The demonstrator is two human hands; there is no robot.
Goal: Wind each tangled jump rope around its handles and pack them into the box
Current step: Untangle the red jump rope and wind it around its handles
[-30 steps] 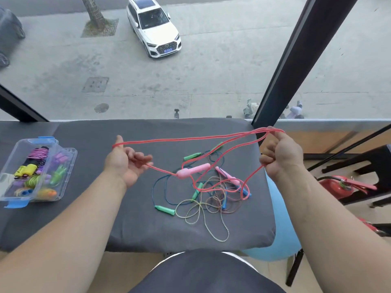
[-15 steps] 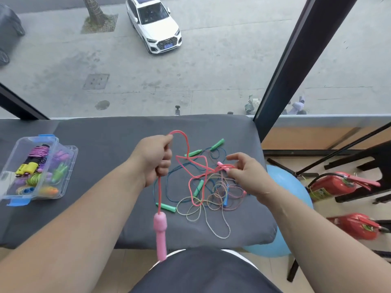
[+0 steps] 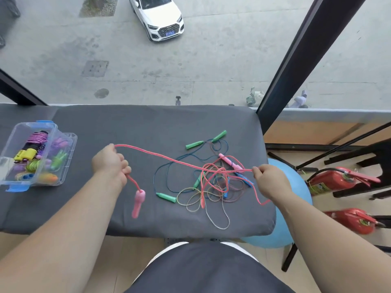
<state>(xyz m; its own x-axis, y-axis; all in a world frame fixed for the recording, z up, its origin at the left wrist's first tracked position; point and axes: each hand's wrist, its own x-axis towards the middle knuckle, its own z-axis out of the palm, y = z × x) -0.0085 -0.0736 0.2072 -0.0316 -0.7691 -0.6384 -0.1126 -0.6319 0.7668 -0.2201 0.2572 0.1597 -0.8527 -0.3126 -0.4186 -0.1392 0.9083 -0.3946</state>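
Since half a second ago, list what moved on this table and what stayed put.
The left hand swung left and the right hand right, stretching the thin pink jump rope between them; its pink plastic handle still dangles below the left hand. The clear plastic box and the tangled green-handled ropes stayed put.

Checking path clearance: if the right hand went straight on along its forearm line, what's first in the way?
Probably the pink handle lying on the gray pad, just up-left of the right hand. Height is unclear: the hand may be raised and pass over it.
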